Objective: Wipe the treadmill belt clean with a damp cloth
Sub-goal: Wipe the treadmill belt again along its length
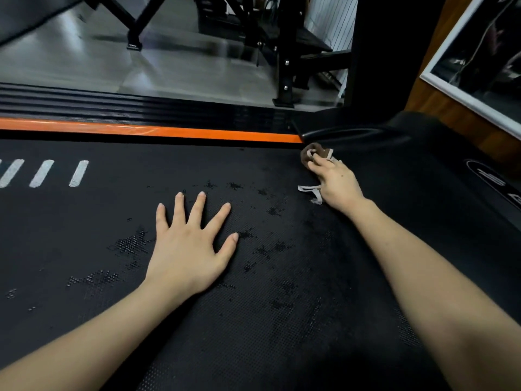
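The black textured treadmill belt (112, 221) fills the lower frame, with wet dark patches around its middle. My left hand (189, 244) lies flat on the belt, fingers spread and straight. My right hand (337, 182) reaches to the belt's far right corner and grips a brown cloth (313, 153) with pale edging, pressing it against the belt near the motor cover. Part of the cloth's pale trim trails out under the hand's left side.
An orange stripe (169, 131) and a black ribbed side rail (112, 105) border the belt's far edge. White dashes (42, 173) mark the belt at left. The black motor cover (423, 153) rises at right. Black gym frames (284, 80) stand on the grey floor beyond.
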`<state>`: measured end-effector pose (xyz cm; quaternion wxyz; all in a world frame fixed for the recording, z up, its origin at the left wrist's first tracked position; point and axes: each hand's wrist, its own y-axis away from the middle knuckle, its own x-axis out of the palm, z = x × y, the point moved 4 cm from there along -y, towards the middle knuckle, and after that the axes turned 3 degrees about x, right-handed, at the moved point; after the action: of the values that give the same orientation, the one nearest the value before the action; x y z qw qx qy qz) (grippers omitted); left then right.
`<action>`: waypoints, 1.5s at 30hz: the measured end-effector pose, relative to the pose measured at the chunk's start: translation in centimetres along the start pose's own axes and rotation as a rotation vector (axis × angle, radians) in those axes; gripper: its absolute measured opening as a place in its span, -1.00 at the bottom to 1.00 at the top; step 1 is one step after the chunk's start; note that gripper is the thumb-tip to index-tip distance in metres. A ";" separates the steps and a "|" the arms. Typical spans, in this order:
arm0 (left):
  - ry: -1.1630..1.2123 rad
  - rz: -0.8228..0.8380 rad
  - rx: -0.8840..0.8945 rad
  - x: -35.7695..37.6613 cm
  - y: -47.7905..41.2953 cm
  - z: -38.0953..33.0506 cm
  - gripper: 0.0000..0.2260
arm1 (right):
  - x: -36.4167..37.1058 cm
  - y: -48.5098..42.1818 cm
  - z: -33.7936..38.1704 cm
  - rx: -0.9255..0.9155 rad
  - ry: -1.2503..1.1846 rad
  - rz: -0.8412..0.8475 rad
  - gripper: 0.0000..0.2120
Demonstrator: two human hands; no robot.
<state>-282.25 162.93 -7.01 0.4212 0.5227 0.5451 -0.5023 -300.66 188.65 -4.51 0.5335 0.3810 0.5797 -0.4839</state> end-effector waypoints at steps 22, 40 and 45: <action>-0.045 0.066 0.008 -0.2 -0.3 -0.2 -0.43 | -2.7 15.8 7.0 -0.042 -0.052 0.003 -0.60; 0.023 0.095 0.139 -1.1 12.5 -2.6 -0.29 | -3.2 19.6 11.0 0.075 0.067 0.001 -0.63; 0.036 0.040 0.134 -1.3 12.8 -2.4 -0.40 | -5.4 30.1 14.1 -0.189 -0.056 -0.158 -0.73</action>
<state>-269.30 164.49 -6.77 0.3853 0.5692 0.5073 -0.5198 -267.50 182.65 -3.33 0.5432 0.2682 0.6359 -0.4781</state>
